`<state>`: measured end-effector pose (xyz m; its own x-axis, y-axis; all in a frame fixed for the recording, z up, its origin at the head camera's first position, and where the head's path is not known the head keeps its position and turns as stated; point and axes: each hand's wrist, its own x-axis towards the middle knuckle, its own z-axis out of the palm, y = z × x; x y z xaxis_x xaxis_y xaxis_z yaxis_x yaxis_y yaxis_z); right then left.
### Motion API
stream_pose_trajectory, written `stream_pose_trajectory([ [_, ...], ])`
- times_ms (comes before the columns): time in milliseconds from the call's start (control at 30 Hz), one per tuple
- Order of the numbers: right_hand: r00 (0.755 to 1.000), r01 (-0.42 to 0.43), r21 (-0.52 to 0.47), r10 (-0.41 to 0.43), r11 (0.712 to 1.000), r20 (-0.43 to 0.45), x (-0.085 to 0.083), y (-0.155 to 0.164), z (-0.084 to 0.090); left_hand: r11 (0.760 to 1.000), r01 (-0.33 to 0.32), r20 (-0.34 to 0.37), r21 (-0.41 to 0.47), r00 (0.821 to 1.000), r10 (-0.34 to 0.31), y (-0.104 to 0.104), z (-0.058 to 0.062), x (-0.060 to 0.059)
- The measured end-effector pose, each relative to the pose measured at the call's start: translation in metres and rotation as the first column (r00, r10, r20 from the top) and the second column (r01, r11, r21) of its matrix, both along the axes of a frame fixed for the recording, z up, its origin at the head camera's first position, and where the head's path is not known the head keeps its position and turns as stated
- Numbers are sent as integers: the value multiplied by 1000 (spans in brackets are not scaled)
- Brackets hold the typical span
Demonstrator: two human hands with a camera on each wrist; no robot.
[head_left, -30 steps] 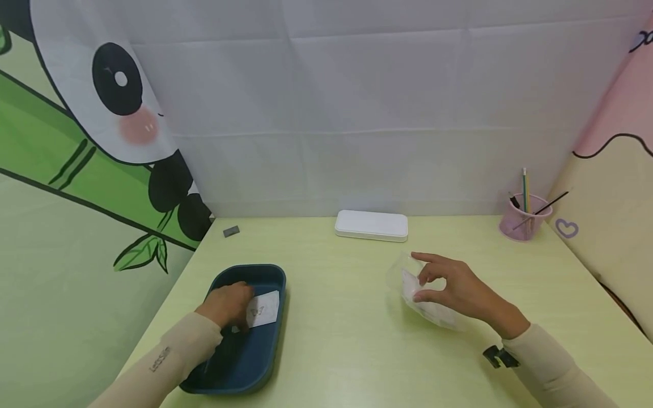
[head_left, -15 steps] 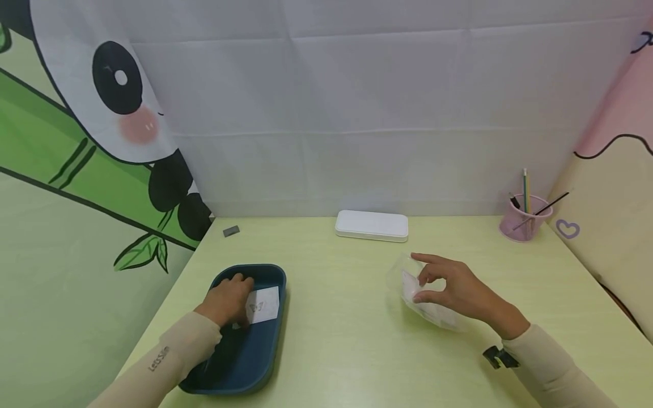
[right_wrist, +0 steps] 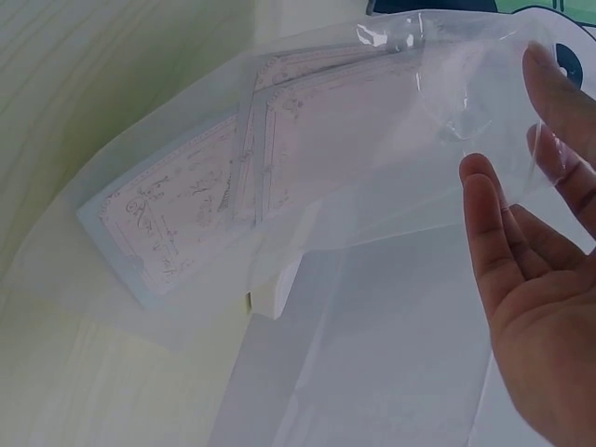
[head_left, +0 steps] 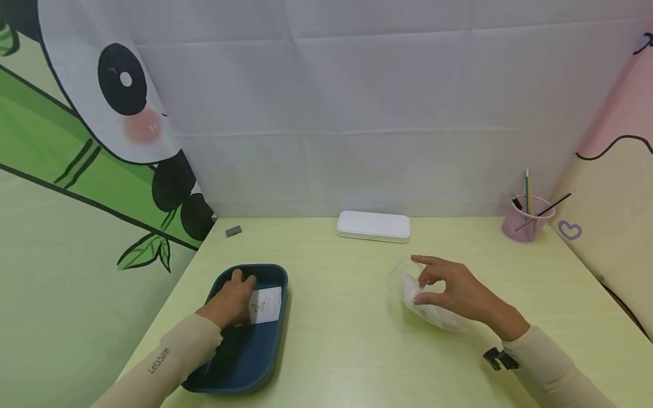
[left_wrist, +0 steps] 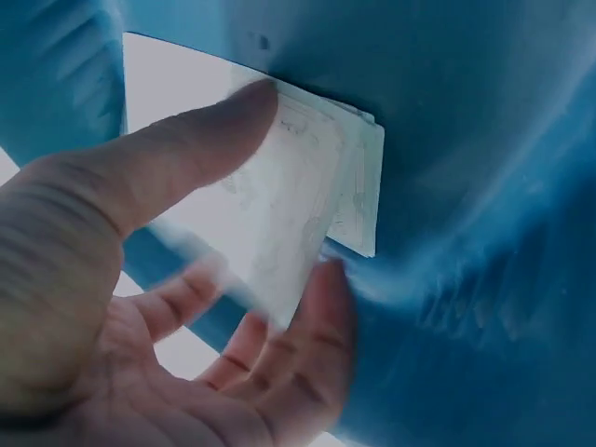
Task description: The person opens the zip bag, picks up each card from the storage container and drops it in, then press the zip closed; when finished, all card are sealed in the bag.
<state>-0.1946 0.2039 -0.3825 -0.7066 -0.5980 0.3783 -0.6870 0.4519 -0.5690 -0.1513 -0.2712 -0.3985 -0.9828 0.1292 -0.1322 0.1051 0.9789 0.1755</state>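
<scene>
one tray [head_left: 270, 271], one white case [head_left: 373, 226], one pen cup [head_left: 525, 221]

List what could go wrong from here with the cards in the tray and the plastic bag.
1. The left hand pinches several white cards in the blue tray; they are fanned apart, so one might slip out.
2. The right hand holds the clear bag only at its mouth; the limp plastic may fold closed.
3. The bag is tilted, so the cards inside could slide.

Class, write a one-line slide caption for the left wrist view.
Left hand pinches white cards inside a blue tray.
</scene>
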Motion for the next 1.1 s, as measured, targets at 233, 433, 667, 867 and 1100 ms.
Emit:
stream_pose_trajectory([
  [233,1000,7,8,-7,1000,-8,0,0,0,998,55,-4,3,998,-55,0,-4,-3],
  [433,1000,15,21,-15,1000,17,1,-1,1,999,-18,77,35,997,16,1,-5,0],
  [667,999,28,35,-29,999,25,0,-1,2,998,-32,136,56,990,24,4,-1,3],
  [867,999,32,34,-32,999,23,0,0,2,998,2,122,66,992,-10,4,1,7],
  [1100,1000,22,24,-22,999,20,-1,0,1,996,85,44,41,995,-87,-3,5,13],
])
